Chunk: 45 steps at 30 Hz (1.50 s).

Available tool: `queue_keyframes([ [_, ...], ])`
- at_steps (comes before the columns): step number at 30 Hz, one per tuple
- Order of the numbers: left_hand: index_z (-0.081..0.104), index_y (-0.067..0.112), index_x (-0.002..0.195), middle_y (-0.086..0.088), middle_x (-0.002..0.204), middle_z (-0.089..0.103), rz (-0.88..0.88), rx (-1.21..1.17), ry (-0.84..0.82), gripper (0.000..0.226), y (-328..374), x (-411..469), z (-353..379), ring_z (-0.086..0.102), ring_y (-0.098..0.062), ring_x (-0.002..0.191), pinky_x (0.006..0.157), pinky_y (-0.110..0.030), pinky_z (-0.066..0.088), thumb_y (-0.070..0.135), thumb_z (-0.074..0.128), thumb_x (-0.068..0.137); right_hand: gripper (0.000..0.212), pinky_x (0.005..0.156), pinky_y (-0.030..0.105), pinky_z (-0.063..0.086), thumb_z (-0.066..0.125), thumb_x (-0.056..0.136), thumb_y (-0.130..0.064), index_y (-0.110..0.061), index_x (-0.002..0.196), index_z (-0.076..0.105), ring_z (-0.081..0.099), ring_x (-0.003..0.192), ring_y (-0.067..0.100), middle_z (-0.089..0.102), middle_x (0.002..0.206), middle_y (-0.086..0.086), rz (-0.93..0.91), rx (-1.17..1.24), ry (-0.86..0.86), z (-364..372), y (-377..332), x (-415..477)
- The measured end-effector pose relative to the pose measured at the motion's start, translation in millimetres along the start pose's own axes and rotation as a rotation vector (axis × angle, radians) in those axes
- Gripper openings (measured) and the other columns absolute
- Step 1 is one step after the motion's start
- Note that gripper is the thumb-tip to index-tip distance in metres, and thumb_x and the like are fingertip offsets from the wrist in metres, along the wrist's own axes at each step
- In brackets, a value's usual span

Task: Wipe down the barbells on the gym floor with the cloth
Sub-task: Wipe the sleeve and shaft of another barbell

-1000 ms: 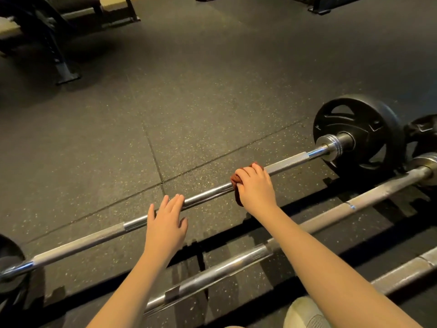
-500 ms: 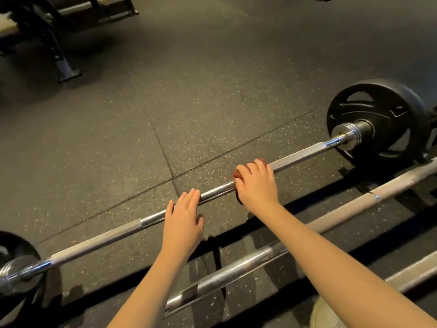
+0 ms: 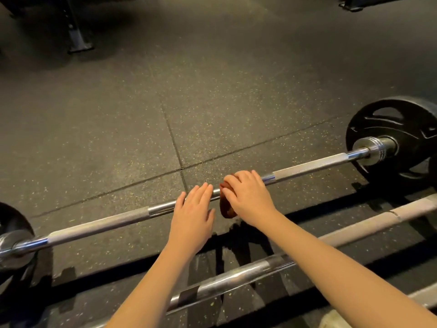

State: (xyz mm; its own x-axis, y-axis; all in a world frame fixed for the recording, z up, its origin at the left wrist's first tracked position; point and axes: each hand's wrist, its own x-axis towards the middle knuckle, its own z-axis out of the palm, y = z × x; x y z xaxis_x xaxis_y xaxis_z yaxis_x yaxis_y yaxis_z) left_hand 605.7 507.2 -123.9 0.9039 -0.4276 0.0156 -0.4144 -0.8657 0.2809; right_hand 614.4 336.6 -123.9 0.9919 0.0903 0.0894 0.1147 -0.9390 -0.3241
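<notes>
Barbell [image 3: 101,224] first: it lies on the rubber floor [image 3: 212,91] across the middle of our view, running from the left-end plate [image 3: 11,221] at 9 o'clock to the right-end plate [image 3: 397,124] at 3 o'clock. The reddish-brown cloth [image 3: 227,210] is bunched over the smooth centre of the shaft, with a tail hanging toward 6 o'clock. Our right hand [image 3: 248,197] has its grip closed round cloth and shaft together. Our left hand [image 3: 191,216] sits just beside it on the 9 o'clock side, grip wide, fingers straight across the shaft and holding nothing.

We judge the main risk to be rolling. The bar rests on round plates, so a firm stroke could send it toward 12 or 6 o'clock, and a flat left hand may not check it. The second barbell [image 3: 236,276] lies near at 6 o'clock, under our forearms, so a rolling bar could trap fingers between the two shafts.

The hands are nearly touching, so a stroke toward 9 o'clock would push the cloth into our left fingers unless that hand shifts. The knurled sections on either side could snag the cloth and pull it from the grip. The loose tail might drag on the floor and carry grit back onto the steel.
</notes>
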Motion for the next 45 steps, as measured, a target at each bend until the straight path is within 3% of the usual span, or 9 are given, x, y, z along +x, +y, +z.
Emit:
queue_keyframes([
  [6, 0.024, 0.015, 0.151, -0.001, 0.157, 0.026, -0.086, 0.050, -0.005, 0.053, -29, -7, -10, 0.021, -0.017, 0.145, 0.118, -0.036, 0.009, 0.031, 0.038, 0.102, 0.022, 0.106, 0.050, 0.030, 0.046, 0.098, -0.033, -0.020, 0.104, 0.063, 0.051, 0.105, 0.027, 0.056, 0.103, 0.005, 0.301, -0.118, 0.148, -6, 27, 0],
  [12, 0.046, 0.009, 0.140, -0.008, 0.143, 0.049, -0.108, 0.049, 0.032, 0.053, -33, -16, -4, 0.043, -0.027, 0.134, 0.113, -0.046, 0.026, 0.023, 0.061, 0.092, 0.026, 0.113, 0.047, 0.022, 0.051, 0.096, -0.025, -0.021, 0.121, 0.059, 0.049, 0.117, 0.026, 0.057, 0.118, 0.004, -0.040, -0.016, 0.026, 5, -13, -3],
  [18, 0.032, 0.014, 0.149, -0.002, 0.153, 0.035, -0.083, 0.054, -0.014, 0.055, -34, -14, -8, 0.029, -0.020, 0.143, 0.118, -0.039, 0.013, 0.028, 0.049, 0.098, 0.024, 0.113, 0.046, 0.021, 0.037, 0.100, -0.029, -0.024, 0.114, 0.055, 0.051, 0.114, 0.025, 0.061, 0.107, -0.001, 0.291, -0.127, 0.077, -8, 9, 4],
  [20, 0.027, 0.016, 0.151, 0.000, 0.155, 0.030, -0.091, 0.051, -0.020, 0.055, -32, -15, -9, 0.023, -0.018, 0.145, 0.119, -0.037, 0.009, 0.029, 0.045, 0.100, 0.023, 0.111, 0.048, 0.026, 0.041, 0.097, -0.030, -0.020, 0.109, 0.057, 0.048, 0.116, 0.027, 0.059, 0.108, 0.000, 0.175, -0.039, 0.137, 6, -10, -9],
  [25, 0.021, 0.018, 0.152, 0.003, 0.157, 0.025, -0.104, 0.073, -0.051, 0.056, -33, -15, -15, 0.018, -0.014, 0.146, 0.119, -0.035, 0.008, 0.032, 0.040, 0.101, 0.030, 0.110, 0.037, 0.021, 0.045, 0.099, -0.032, -0.026, 0.127, 0.052, 0.042, 0.126, 0.021, 0.056, 0.126, -0.003, -0.123, -0.097, -0.098, -8, -6, 5],
  [30, 0.018, 0.020, 0.152, 0.004, 0.158, 0.022, -0.111, 0.076, -0.111, 0.055, -28, -12, -21, 0.016, -0.013, 0.146, 0.119, -0.035, 0.007, 0.031, 0.038, 0.102, 0.035, 0.096, 0.038, 0.032, 0.033, 0.102, -0.039, -0.025, 0.128, 0.053, 0.044, 0.114, 0.025, 0.052, 0.122, 0.005, 0.131, -0.290, -0.127, -22, 4, 15],
  [35, 0.018, 0.020, 0.153, 0.004, 0.158, 0.022, -0.115, 0.094, -0.128, 0.056, -26, -16, -25, 0.017, -0.013, 0.146, 0.118, -0.034, 0.008, 0.033, 0.038, 0.102, 0.039, 0.111, 0.041, 0.022, 0.044, 0.100, -0.029, -0.023, 0.138, 0.046, 0.047, 0.122, 0.025, 0.056, 0.128, 0.001, -0.067, -0.090, -0.139, -15, -13, -4],
  [39, 0.020, 0.020, 0.153, 0.004, 0.157, 0.025, -0.085, 0.083, -0.182, 0.056, -31, -12, -33, 0.024, -0.014, 0.143, 0.118, -0.034, 0.016, 0.033, 0.040, 0.102, 0.031, 0.117, 0.047, 0.014, 0.032, 0.103, -0.029, -0.030, 0.128, 0.050, 0.044, 0.125, 0.022, 0.060, 0.124, -0.003, 0.115, -0.173, -0.252, -35, 16, 11],
  [45, 0.048, 0.018, 0.128, -0.001, 0.117, 0.061, -0.121, 0.016, -0.282, 0.031, -41, 13, -41, 0.058, -0.022, 0.105, 0.078, -0.032, 0.045, 0.028, 0.048, 0.099, 0.031, 0.110, 0.039, 0.024, 0.046, 0.097, -0.040, -0.026, 0.125, 0.052, 0.043, 0.120, 0.020, 0.055, 0.123, -0.005, 0.053, -0.048, -0.043, -14, -2, -13],
])
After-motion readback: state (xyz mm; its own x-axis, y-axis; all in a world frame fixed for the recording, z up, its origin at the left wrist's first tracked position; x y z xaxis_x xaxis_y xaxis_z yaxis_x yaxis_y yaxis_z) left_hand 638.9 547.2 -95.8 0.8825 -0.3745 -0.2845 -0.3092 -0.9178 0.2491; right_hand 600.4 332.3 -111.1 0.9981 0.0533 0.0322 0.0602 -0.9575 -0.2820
